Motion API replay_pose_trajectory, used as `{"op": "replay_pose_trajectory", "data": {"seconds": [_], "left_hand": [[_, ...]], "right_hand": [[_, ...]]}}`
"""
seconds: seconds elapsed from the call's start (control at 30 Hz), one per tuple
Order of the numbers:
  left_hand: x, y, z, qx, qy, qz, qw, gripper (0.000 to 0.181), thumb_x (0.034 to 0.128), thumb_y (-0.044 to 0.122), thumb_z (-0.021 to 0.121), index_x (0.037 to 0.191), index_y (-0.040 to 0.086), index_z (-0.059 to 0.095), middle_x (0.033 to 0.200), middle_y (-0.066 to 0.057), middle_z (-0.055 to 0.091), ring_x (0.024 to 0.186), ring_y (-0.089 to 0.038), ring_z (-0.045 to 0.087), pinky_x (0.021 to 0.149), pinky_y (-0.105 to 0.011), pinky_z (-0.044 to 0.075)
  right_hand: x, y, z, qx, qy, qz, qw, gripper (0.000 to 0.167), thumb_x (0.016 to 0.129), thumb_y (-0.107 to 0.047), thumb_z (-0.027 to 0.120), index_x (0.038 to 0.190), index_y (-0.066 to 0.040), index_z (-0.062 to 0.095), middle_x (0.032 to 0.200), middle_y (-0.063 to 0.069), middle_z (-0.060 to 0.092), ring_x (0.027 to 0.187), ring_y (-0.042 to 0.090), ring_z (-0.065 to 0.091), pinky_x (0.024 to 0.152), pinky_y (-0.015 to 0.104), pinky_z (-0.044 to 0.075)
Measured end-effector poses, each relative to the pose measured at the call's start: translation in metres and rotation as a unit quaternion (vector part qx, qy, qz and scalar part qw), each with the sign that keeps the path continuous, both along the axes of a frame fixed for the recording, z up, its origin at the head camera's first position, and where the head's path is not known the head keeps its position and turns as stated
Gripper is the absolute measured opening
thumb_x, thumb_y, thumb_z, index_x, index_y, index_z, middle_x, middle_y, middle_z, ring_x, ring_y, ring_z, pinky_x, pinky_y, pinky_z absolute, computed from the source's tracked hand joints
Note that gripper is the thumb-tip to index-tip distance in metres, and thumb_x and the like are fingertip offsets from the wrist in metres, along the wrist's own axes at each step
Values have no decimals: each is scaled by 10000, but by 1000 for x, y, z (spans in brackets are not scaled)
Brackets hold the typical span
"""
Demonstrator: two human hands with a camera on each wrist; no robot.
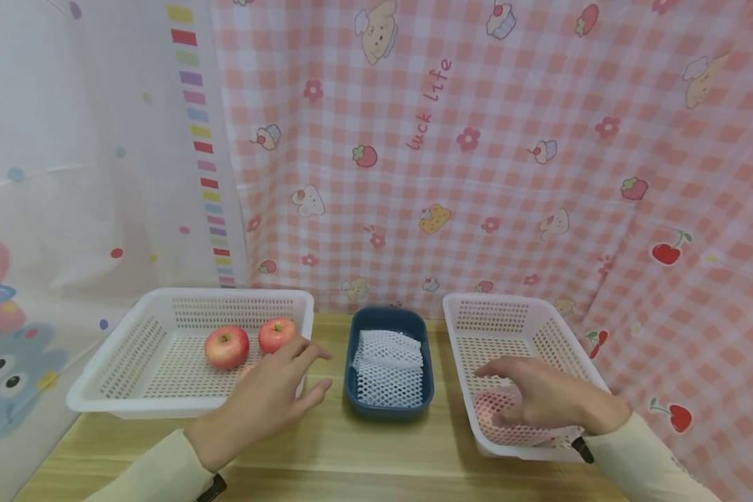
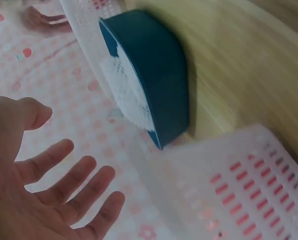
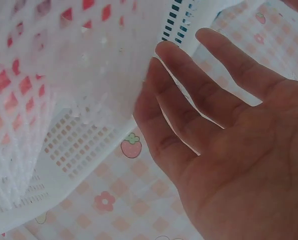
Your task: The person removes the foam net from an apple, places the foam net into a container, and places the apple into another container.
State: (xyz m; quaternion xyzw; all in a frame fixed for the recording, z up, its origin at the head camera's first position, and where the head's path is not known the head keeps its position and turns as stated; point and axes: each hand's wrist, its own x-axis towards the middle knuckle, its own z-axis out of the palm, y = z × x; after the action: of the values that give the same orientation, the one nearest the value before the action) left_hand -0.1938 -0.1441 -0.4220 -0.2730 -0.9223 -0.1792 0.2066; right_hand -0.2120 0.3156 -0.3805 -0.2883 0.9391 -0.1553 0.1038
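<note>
My left hand (image 1: 270, 390) hovers over the right end of the left white basket (image 1: 144, 404), fingers spread and holding nothing. Two red apples (image 1: 227, 348) lie in that basket; a third apple (image 1: 246, 371) is mostly hidden behind the hand. Inside the right white basket (image 1: 458, 310), an apple in a white foam net (image 1: 486, 411) sits near the front. Over it is my right hand (image 1: 542, 394), its fingers loosely extended. The right wrist view shows the net (image 3: 19, 100) beside the fingertips, not gripped; whether they touch is unclear.
Between the baskets stands a dark blue bin (image 1: 389, 413) holding white foam nets (image 1: 389, 369). All three containers are on a wooden table (image 1: 351, 460). A pink checked curtain (image 1: 414, 181) hangs close behind them and along the right side.
</note>
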Motion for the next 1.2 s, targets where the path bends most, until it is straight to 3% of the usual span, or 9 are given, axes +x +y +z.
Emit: {"op": "replay_pose_trajectory", "data": {"seconds": [0.1,0.23,0.33,0.5,0.73,0.83,0.93,1.1,1.2], "left_hand": [[4,8,-3,-7,220,-175,9996,395,1001,285,917,1348,161,773,1231,-24,775,751,-104,651,644,-242,561],[9,21,-9,-52,474,-407,9980,415,1005,313,918,1366,169,775,1271,-11,781,946,-168,753,778,-323,644],[15,33,-14,-24,470,-547,9974,431,1019,356,901,1393,189,767,1328,-9,774,1100,-191,783,907,-408,677],[23,53,-21,31,339,-837,9959,487,1039,377,881,1471,213,728,1446,-35,737,1255,-223,773,1009,-475,681],[29,79,-32,-206,678,-1231,9899,520,1070,438,842,1524,229,700,1506,-28,699,1363,-203,719,1076,-460,663],[32,88,-35,-256,583,-1419,9878,519,1107,470,785,1565,248,681,1548,-22,678,1420,-193,687,1106,-461,650],[33,99,-41,-234,444,-1617,9856,529,1134,482,740,1602,252,656,1611,-43,661,1474,-221,667,1149,-492,638],[35,119,-56,-175,679,-1942,9784,552,1111,480,773,1585,226,652,1642,-88,645,1469,-250,674,1138,-491,641],[36,130,-63,-344,702,-1982,9770,587,1115,505,759,1621,243,619,1654,-86,630,1495,-243,651,1151,-474,627]], "right_hand": [[0,0,-3,43,-112,-39,9999,756,895,-331,993,1554,-107,699,1594,134,729,1491,482,672,1229,742,531],[0,0,-4,98,-278,-69,9995,776,872,-307,1003,1558,-111,697,1604,144,718,1513,492,650,1252,756,502],[-1,-1,-5,176,-318,15,9993,774,854,-279,1014,1541,-102,706,1579,150,728,1489,496,662,1240,761,508],[-4,-2,-8,341,-458,120,9983,783,828,-237,1029,1528,-87,712,1579,175,723,1516,542,629,1268,792,459],[-9,-4,-13,728,-683,100,9950,759,826,-232,1042,1511,-154,727,1473,65,758,1397,394,713,1189,686,570],[-10,-5,-15,853,-632,142,9942,761,816,-227,1044,1505,-156,727,1425,25,758,1357,343,722,1179,653,583],[-11,-7,-15,902,-702,69,9934,783,798,-193,1040,1514,-156,722,1429,40,759,1368,355,716,1201,674,566],[-12,-11,-16,1058,-860,-125,9906,814,800,-153,1033,1543,-161,702,1468,99,752,1397,388,700,1217,701,550],[-13,-13,-20,1208,-825,-172,9891,814,806,-160,1043,1544,-171,701,1435,89,754,1367,365,708,1200,681,570]]}}
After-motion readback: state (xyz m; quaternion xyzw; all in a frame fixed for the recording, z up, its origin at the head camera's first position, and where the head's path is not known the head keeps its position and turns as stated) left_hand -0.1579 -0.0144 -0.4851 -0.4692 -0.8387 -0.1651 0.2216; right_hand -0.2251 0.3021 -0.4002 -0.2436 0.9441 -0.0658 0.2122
